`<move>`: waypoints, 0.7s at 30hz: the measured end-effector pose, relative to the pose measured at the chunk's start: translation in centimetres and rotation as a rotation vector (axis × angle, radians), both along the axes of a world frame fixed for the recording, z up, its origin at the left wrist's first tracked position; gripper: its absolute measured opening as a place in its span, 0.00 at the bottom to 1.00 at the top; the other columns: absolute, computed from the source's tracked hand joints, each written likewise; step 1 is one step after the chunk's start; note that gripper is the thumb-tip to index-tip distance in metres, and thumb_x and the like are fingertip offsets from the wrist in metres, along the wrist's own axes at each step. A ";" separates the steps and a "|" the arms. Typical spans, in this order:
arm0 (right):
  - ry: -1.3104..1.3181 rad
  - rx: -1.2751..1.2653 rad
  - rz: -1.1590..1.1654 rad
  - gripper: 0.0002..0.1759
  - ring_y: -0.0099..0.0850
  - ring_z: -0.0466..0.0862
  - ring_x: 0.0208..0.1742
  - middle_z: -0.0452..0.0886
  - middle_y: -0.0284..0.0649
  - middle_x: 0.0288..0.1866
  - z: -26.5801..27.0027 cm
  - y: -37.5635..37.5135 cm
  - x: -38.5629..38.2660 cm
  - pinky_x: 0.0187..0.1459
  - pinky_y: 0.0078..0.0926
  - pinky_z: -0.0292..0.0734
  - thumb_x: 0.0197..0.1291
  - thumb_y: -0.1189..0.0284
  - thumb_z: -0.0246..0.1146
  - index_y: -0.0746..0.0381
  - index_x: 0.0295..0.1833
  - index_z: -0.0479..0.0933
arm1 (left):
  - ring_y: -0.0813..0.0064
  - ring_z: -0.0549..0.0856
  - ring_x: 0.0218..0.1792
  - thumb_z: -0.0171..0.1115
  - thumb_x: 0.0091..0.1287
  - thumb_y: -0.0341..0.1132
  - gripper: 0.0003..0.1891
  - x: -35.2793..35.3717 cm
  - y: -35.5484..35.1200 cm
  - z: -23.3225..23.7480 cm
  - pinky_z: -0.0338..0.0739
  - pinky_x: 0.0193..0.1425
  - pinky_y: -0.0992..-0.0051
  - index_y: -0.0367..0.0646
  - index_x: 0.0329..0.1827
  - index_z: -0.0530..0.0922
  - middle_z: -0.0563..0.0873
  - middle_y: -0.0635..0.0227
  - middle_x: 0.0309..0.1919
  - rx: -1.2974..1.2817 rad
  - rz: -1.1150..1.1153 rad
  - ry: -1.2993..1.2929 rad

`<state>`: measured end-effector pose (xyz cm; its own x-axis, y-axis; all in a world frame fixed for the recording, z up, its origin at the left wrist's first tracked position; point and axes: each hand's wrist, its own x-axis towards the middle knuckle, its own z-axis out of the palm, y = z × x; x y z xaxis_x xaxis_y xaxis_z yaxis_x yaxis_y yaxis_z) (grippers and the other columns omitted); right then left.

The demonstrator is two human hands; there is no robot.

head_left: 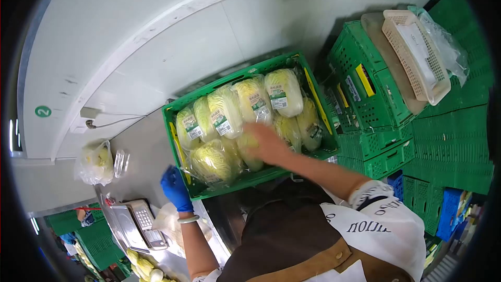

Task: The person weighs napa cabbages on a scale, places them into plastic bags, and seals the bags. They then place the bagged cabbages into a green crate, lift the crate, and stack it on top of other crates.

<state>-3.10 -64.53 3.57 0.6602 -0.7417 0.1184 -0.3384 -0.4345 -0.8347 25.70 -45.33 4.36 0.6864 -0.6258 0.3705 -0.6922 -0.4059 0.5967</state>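
A green plastic crate [255, 177] holds several film-wrapped napa cabbages, most with printed labels. My left hand [176, 189], in a blue glove, is at the left end of the crate with its fingers curled at the rim. Bare and smeared by motion, my right hand [266, 143] is over the cabbages near the middle of the crate. It partly covers a front-row napa cabbage [249, 152], and its fingers are too blurred to read. Beside that one lies a larger wrapped napa cabbage [211, 162]. Another labelled napa cabbage [283, 92] rests at the back right.
Left of the crate are a scale [138, 224], a bagged vegetable [96, 163] and loose cabbages [143, 266] on the metal counter [146, 146]. Stacked green crates [365, 73] stand at right, topped by a beige basket [417, 55]. A white wall [172, 57] runs behind.
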 end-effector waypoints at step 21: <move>0.342 0.220 -0.766 0.32 0.53 0.83 0.42 0.83 0.58 0.39 -7.5 -10.2 -15.0 0.45 0.45 0.78 0.46 0.48 0.65 0.70 0.39 0.81 | 0.68 0.79 0.54 0.50 0.73 0.46 0.25 8.9 -4.5 -7.2 0.75 0.58 0.67 0.36 0.65 0.70 0.79 0.58 0.57 0.185 -0.237 1.323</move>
<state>-18.15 -74.69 -3.89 -0.0570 -0.9794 -0.1936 -0.7197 0.1747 -0.6719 34.61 -49.82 -2.83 0.3291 -0.7462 -0.5787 0.2884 -0.5041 0.8141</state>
